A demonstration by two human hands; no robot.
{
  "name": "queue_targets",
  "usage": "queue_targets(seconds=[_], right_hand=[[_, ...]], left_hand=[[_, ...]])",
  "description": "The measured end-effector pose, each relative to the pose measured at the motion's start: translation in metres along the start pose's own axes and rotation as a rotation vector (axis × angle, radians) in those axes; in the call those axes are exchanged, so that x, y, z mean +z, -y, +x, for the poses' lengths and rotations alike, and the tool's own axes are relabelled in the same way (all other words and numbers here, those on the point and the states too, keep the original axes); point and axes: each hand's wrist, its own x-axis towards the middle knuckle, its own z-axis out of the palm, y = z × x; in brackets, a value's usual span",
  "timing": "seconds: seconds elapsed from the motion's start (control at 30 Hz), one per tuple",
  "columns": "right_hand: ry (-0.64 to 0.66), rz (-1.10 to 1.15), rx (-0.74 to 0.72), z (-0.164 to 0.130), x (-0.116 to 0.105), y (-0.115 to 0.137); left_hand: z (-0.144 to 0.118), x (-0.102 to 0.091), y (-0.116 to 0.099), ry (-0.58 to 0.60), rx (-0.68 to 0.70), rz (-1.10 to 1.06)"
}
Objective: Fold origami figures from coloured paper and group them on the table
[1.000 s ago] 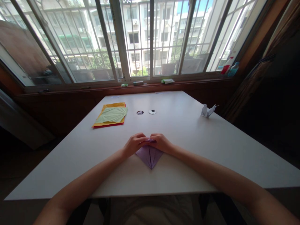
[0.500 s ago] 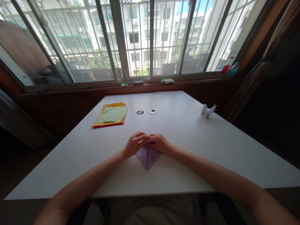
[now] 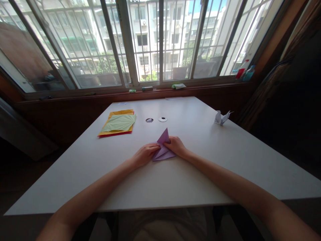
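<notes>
Purple paper (image 3: 164, 153) lay between the two hands on the table (image 3: 160, 187), near the middle and toward the wearer's side. Half a second earlier, a corner had pointed at the wearer, with a dark slit down its centre; now a nearly straight edge faced that way, a narrow point rose on the far side, and the slit no longer showed. Whether the sheet had been turned over or only swung round could not be told. The change suggested that the folding had passed to another face or flap. The right hand (image 3: 176, 145) was partly closed, its thumb on the paper at the base of the point and its fingers curled, apparently pinching it. The left hand (image 3: 148, 152) lay low, fingers together and nearly straight over the left part; its thumb was hidden, so its grip could not be judged. In form, the piece was angular and layered, matt lilac, with slanting folds across its lower part and a darker line beneath one flap.
</notes>
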Motion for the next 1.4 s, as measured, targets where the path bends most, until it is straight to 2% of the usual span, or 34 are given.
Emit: queue_targets(seconds=[0.23,0.4,0.7,0.87,1.07,1.23,1.4], right_hand=[[0.022,0.036,-0.083,0.004,0.002,-0.008],[-0.011,-0.024,-0.003,0.004,0.002,-0.008],[-0.060,-0.161,0.241,0.009,-0.003,-0.012],[-0.078,-0.172,0.280,0.008,-0.003,-0.012],[-0.093,-0.170,0.297,0.008,-0.002,-0.013],[-0.104,-0.128,0.251,0.009,-0.002,-0.016],[0.035,0.133,-0.024,0.007,0.000,-0.013]], left_hand=[[-0.001,-0.001,-0.004,0.066,0.086,0.005],[-0.002,-0.001,0.000,0.085,0.106,0.026],[-0.004,0.000,0.001,0.088,0.094,0.060],[-0.004,0.002,0.000,0.034,0.132,0.098],[-0.004,-0.002,-0.002,0.038,0.211,0.145],[-0.005,-0.003,-0.006,-0.006,0.206,0.178],[-0.004,-0.001,-0.009,-0.122,0.159,0.141]])
